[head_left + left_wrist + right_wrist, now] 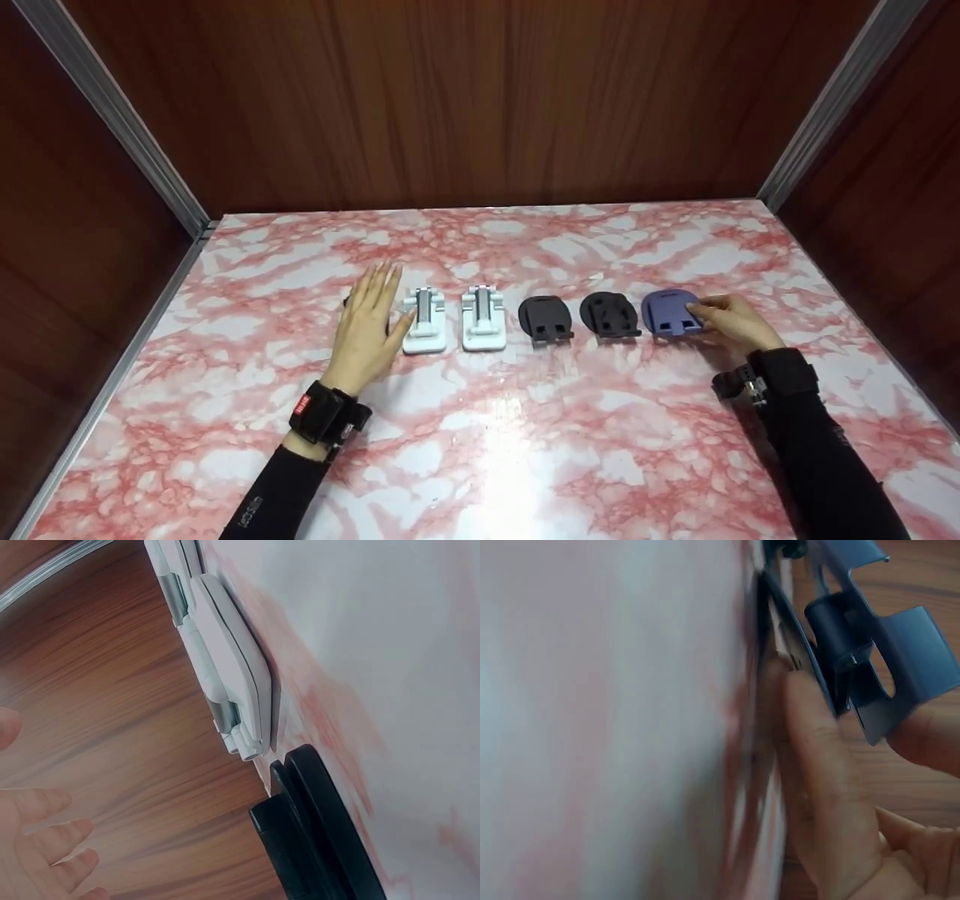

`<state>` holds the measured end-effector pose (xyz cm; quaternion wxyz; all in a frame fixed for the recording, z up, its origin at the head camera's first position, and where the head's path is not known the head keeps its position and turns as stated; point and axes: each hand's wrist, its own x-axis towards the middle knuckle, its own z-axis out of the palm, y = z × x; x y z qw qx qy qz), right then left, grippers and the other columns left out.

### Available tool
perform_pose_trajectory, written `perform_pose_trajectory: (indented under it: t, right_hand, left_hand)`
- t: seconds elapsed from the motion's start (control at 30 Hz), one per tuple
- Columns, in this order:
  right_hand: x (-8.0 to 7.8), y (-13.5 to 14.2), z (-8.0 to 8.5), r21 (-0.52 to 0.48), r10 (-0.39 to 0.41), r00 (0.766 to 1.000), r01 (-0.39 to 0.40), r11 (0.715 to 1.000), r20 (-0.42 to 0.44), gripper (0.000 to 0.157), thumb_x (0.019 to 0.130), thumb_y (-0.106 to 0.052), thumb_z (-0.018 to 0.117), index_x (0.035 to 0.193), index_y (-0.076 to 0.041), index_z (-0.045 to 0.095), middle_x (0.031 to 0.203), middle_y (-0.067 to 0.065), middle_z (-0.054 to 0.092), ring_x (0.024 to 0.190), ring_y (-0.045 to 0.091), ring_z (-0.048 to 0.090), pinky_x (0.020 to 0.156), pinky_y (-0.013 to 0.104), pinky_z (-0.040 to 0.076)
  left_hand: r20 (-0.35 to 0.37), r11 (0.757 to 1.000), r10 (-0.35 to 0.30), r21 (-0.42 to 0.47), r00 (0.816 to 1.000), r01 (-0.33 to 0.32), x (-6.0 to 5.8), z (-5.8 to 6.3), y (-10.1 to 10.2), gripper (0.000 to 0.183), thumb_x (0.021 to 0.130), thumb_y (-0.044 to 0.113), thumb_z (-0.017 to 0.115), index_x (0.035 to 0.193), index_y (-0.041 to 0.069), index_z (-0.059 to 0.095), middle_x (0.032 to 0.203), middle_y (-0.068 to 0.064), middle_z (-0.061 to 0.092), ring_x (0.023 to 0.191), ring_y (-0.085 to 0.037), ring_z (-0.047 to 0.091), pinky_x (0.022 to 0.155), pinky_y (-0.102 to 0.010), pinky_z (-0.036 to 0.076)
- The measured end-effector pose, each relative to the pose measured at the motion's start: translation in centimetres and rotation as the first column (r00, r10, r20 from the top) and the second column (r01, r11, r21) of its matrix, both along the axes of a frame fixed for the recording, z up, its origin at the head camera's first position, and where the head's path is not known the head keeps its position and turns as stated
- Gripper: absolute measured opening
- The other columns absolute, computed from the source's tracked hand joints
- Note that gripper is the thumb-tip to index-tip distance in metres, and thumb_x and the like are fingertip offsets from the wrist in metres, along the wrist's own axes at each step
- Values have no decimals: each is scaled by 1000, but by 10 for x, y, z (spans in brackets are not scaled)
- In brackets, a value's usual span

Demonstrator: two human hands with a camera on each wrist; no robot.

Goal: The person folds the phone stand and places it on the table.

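Observation:
A row of folding phone stands lies across the table. At its right end my right hand [731, 322] pinches the blue-purple round stand [671, 311] by its right edge, thumb on top. In the right wrist view the fingers [825, 772] lie along the underside of that stand [919, 652]. My left hand [365, 330] is held flat with straight fingers over the row's left end. It mostly hides a black stand [319, 825], which shows better in the left wrist view. Beside its thumb is a white stand [425, 330].
A second white stand [484, 326] and two black round stands [545, 315] fill the middle of the row. The red-and-white marbled table [420, 457] is bounded by brown wood-look panels [480, 105] at the back and sides, with metal strips [817, 105] at the corners.

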<state>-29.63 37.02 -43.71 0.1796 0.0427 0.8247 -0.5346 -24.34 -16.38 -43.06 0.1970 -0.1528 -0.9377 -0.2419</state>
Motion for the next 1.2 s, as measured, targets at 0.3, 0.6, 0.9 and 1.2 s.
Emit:
perform_pose_trajectory:
  t: [0.3, 0.6, 0.9, 1.2]
  right_hand:
    - [2, -8, 11, 548, 153, 957, 8, 836, -246, 60, 98, -37, 57, 121, 18, 58, 106, 33, 65, 88, 31, 64, 68, 24, 45]
    - [-3, -10, 19, 566, 170, 968, -35, 824, -187, 54, 91, -33, 69, 116, 14, 57, 73, 14, 69, 61, 16, 64, 56, 27, 50]
    - [6, -30, 34, 739, 199, 939, 79, 669, -281, 60, 86, -35, 72, 127, 6, 55, 110, 32, 64, 95, 47, 62, 68, 54, 52]
    - [23, -65, 41, 726, 350, 796, 157, 669, -494, 65, 93, -25, 66, 144, 7, 41, 139, 39, 46, 128, 59, 39, 105, 70, 36]
  left_hand:
    - [13, 1000, 0, 16, 1000, 0, 1, -1, -1, 67, 99, 30, 57, 155, 6, 29, 162, -17, 25, 152, -36, 17, 125, -54, 11]
    - [27, 1000, 0, 9, 1000, 0, 1, 0, 0, 67, 100, 32, 55, 155, 5, 29, 163, -16, 23, 152, -36, 17, 125, -53, 11]
    - [16, 1000, 11, -10, 1000, -11, 1, 3, 0, 67, 99, 31, 57, 154, 4, 30, 162, -18, 25, 152, -36, 18, 126, -52, 11]
    - [65, 995, 45, -95, 997, -39, 5, 5, 4, 71, 99, 36, 54, 155, 3, 25, 164, -18, 20, 152, -38, 14, 125, -54, 10]
